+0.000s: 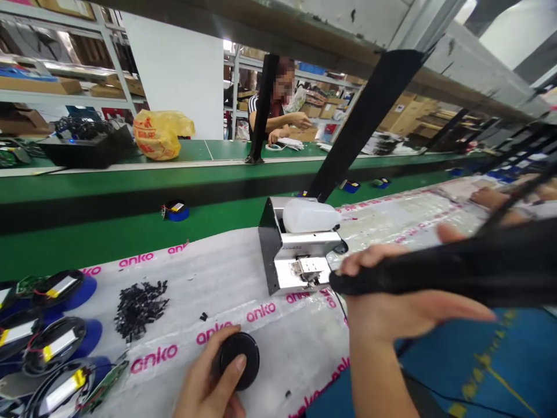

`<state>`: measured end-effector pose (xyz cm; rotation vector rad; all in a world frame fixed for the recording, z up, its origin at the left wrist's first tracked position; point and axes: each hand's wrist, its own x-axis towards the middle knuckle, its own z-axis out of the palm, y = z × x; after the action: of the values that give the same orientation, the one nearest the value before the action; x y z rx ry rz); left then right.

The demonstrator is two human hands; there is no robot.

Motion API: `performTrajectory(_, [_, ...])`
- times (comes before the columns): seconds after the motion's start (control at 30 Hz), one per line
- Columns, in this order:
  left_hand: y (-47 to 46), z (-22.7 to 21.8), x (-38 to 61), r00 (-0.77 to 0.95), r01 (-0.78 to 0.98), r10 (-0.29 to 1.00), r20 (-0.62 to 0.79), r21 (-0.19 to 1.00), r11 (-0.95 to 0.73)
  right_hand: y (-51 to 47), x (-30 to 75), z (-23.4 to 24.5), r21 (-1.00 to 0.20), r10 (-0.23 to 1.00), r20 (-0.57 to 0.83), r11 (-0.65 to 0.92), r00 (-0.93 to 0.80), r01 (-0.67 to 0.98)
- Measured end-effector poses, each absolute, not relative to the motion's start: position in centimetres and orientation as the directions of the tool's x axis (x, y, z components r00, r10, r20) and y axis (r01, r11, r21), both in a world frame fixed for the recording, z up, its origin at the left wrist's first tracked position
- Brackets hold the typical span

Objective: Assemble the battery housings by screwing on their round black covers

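Observation:
In the head view, my left hand (213, 377) is closed around a round, flat black disc-shaped part (240, 360), thumb across its face, over the white sheeting. My right hand (383, 307) is raised at the right, just beside a metal bench device (300, 270). A long black blurred object (452, 267) crosses that hand and covers much of its fingers. The thumb stretches out to the right; whether the fingers grip the black object cannot be seen. A white plastic bottle (311, 216) lies on top of the device.
A heap of small black pieces (140, 310) lies left of my left hand. Beyond it sit several blue-rimmed round assemblies (56, 342) with batteries and wires. Across the green conveyor (108, 232) a person (278, 110) works. A slanted black post (365, 122) rises behind the device. Another person's hand (491, 197) shows at right.

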<state>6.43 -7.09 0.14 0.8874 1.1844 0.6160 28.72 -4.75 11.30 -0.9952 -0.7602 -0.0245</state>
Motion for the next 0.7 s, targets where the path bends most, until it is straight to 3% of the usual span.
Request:
performTrajectory(0.07, [-7.1, 0.2, 6.4, 0.276, 0.042, 0.809, -0.519, 0.847, 0.529, -2.5, 29.0, 10.5, -0.723, 0.312, 0.623, 0.580, 0.718, 0.375])
performTrajectory(0.17, [-7.1, 0.4, 6.4, 0.275, 0.026, 0.809, -0.519, 0.846, 0.533, -1.8, 29.6, 9.2, -0.788, 0.437, 0.585, 0.507, 0.684, 0.350])
performTrajectory(0.33, [-7.0, 0.4, 6.4, 0.320, -0.016, 0.787, -0.528, 0.827, 0.561, -5.6, 27.3, 9.7, -0.876, 0.674, 0.407, 0.480, 0.616, 0.054])
performTrajectory(0.43, [-6.8, 0.2, 6.1, 0.381, -0.032, 0.763, -0.522, 0.818, 0.575, -8.0, 24.3, 10.2, -0.830, 0.714, 0.433, 0.554, 0.550, -0.065])
performTrajectory(0.57, [-6.6, 0.2, 5.9, 0.442, -0.047, 0.751, -0.491, 0.823, 0.566, -8.6, 21.0, 10.0, -0.836, 0.799, 0.439, 0.531, 0.412, -0.138])
performTrajectory(0.7, [-6.5, 0.2, 5.9, 0.474, -0.047, 0.750, -0.461, 0.837, 0.545, -7.4, 19.3, 9.7, -0.834, 0.769, 0.426, 0.538, 0.476, -0.122])
